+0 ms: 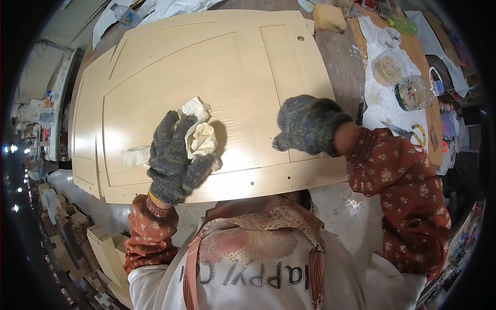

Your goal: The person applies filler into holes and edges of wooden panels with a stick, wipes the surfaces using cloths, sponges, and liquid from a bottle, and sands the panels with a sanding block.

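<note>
A cream-coloured panel (222, 67), like a cabinet door with grooved frames and small holes, lies flat under both hands. My left hand (173, 155), in a dark grey knitted glove, is closed on a crumpled white cloth (200, 138) over the panel's left middle. A pale, blurred patch (135, 156) shows beside that glove; its kind cannot be made out. My right hand (309, 125), gloved alike, is over the panel's right part with its fingers curled. Whatever it holds, if anything, is hidden. Red flowered sleeves cover both forearms.
On the wooden table (338, 67) at the back sits a yellowish sponge (329, 18). Plastic tubs (389, 68), a clear jug (415, 93) and scissors (398, 129) lie right. A plastic bottle (125, 15) is far left. Boards (106, 253) are stacked lower left.
</note>
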A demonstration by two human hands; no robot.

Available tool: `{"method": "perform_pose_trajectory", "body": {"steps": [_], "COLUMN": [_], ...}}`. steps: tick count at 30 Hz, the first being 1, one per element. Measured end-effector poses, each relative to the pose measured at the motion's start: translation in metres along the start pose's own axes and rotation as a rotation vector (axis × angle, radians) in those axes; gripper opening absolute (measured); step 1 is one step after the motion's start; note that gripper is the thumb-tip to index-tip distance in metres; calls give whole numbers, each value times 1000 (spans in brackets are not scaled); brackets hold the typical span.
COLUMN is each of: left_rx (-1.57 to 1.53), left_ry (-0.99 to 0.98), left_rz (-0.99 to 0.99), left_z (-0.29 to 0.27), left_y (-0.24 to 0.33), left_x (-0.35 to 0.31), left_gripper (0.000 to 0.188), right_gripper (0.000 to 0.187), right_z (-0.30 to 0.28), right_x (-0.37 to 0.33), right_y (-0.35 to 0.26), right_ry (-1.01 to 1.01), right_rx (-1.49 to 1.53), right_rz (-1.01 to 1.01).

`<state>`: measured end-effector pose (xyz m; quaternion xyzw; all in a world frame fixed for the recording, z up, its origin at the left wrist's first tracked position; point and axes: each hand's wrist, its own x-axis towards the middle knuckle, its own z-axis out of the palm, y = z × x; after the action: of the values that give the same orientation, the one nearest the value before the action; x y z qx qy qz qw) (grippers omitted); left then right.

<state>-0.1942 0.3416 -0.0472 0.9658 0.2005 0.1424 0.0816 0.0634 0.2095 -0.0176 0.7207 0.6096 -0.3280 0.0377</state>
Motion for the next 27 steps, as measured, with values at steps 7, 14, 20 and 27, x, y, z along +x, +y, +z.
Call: {"method": "perform_pose_trajectory", "body": {"steps": [7, 14, 20, 27], "left_rx": [-29, 1, -12, -47], "left_ry": [118, 246, 219, 179], "left_rz": [10, 119, 132, 191], "left_z": [15, 14, 12, 10], "left_y": [0, 6, 1, 17], "left_x": [-15, -15, -24, -15], "left_gripper": [65, 52, 50, 47], "right_gripper": [41, 37, 28, 31], "right_z": [-1, 2, -1, 44], "right_x": [-3, -6, -45, -68], "right_y": [-22, -8, 6, 31], "right_ry": [62, 38, -95, 192], "right_rx": [-141, -107, -121, 24], "right_rz": [-66, -98, -37, -182]}}
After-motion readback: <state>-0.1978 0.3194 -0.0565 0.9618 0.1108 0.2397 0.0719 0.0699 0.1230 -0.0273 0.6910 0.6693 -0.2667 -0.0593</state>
